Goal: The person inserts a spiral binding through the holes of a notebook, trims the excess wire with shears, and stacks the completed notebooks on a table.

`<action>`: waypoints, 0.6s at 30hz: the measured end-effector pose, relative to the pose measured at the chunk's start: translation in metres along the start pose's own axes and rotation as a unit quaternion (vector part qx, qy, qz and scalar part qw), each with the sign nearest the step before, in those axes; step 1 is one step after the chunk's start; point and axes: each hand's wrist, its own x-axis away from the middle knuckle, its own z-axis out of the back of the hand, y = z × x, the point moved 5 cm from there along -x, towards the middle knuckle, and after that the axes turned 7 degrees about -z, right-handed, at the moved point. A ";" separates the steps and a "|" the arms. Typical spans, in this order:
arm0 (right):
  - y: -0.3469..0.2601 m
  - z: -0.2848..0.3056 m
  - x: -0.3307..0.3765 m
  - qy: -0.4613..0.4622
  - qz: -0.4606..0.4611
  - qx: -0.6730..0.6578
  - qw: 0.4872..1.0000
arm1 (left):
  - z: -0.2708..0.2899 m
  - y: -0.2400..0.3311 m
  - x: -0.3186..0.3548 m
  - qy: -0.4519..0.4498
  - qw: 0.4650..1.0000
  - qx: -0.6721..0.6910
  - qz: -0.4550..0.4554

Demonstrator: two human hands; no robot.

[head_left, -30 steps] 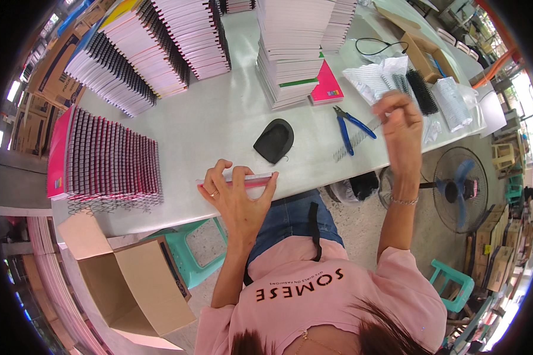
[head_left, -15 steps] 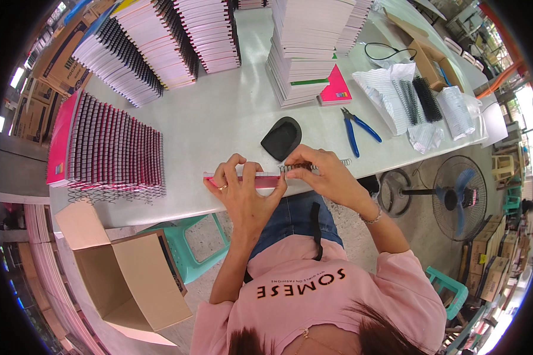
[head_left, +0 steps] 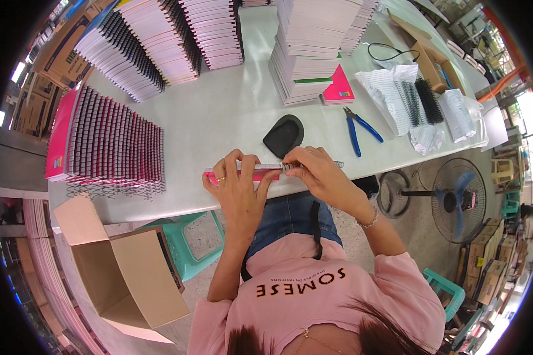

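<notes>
At the table's near edge, my left hand (head_left: 238,184) grips a pink-covered notebook (head_left: 265,176) standing on edge, its fingers over the top and thumb on the near side. My right hand (head_left: 318,174) pinches a dark wire spiral coil (head_left: 340,164) at the notebook's right end, and the coil's tail sticks out past the fingers. How far the coil is threaded into the notebook is hidden by my fingers. Just beyond my hands lies a black, rounded shallow holder (head_left: 283,135). Blue-handled pliers (head_left: 361,131) rest open-jawed farther right.
Coil-bound pink notebooks (head_left: 115,139) are stacked at left, with more notebook stacks (head_left: 160,41) behind. Unbound pads (head_left: 305,53) rise at the back. Bundles of coils (head_left: 423,100) lie on paper at right. An open carton (head_left: 151,275), a green stool (head_left: 192,266) and a fan (head_left: 456,200) stand below.
My right hand has shifted slightly left, close against the notebook's end, and less of the coil shows beyond the fingers. My left hand keeps its hold on the notebook.
</notes>
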 end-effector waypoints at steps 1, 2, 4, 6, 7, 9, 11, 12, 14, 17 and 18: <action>0.001 -0.001 -0.001 -0.008 0.002 0.030 1.000 | 0.000 -0.001 0.001 -0.004 1.000 0.001 -0.002; 0.001 -0.002 -0.002 -0.015 0.003 0.060 0.998 | -0.001 -0.001 0.002 -0.005 1.000 0.000 -0.001; -0.001 -0.002 -0.003 0.008 0.006 0.063 0.998 | -0.002 -0.001 0.003 -0.006 1.000 -0.002 0.000; -0.007 -0.002 -0.002 0.070 0.008 0.009 0.997 | -0.001 -0.001 0.001 0.004 1.000 -0.001 -0.009; -0.005 -0.002 -0.002 0.062 0.010 0.023 0.998 | 0.001 0.000 0.001 0.010 1.000 -0.001 -0.013; 0.001 -0.003 -0.002 0.046 0.013 0.052 0.998 | 0.004 0.000 0.000 -0.003 1.000 0.024 0.003; -0.005 -0.003 -0.004 0.076 0.037 0.062 0.995 | 0.008 -0.004 0.001 0.019 0.998 0.051 0.016; -0.008 -0.002 -0.005 0.090 0.048 0.067 0.993 | 0.009 -0.009 0.002 0.048 0.997 0.065 0.021; -0.003 -0.002 -0.005 0.072 0.028 0.084 0.993 | 0.010 -0.012 0.003 0.090 0.990 0.100 0.031; -0.004 0.000 -0.007 0.094 0.034 0.106 0.989 | 0.013 -0.016 0.003 0.129 0.980 0.143 0.053; -0.007 0.000 -0.007 0.110 0.044 0.113 0.987 | 0.011 -0.019 0.006 0.137 0.978 0.149 0.059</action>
